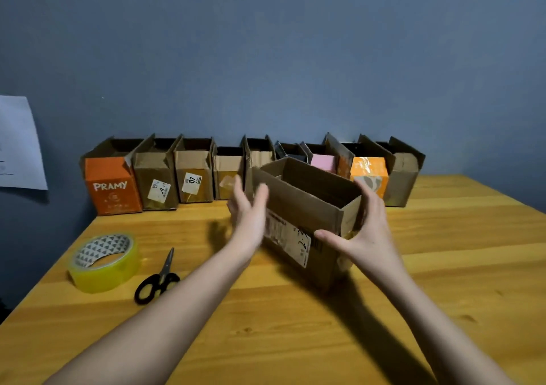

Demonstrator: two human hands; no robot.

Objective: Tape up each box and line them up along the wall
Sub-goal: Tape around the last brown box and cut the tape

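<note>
Two bare forearms reach out over the wooden table (443, 266). To their left lie the scissors (158, 278) and, just beside them, the tape roll (103, 262), both untouched and well within reach.

Past those, mid-table, stands the box (298, 222), brown cardboard with its top open and a printed label on the near side. It sits a little askew to the table edge. The right hand (366, 231) grasps its right end, thumb pressed on the near face by the label, fingers wrapped round the end wall. The left hand (249, 210) is open and flat at the left end, fingers spread; whether the palm touches the cardboard or hovers just off it I cannot tell.

The box looks light and seemingly empty, though its floor is hidden. The walls are thin and will likely bow if squeezed mid-panel, so the corners and lower edges seem the safest hold, one hand at each end. The loose top flaps would be a poor grip.

Behind it, a row of boxes (193, 171) stands side by side against the blue wall (295, 59), tops open, from an orange one (110, 186) at the left to a plain brown one at the right. A sheet of paper (20, 142) hangs on the wall to the far left.
</note>
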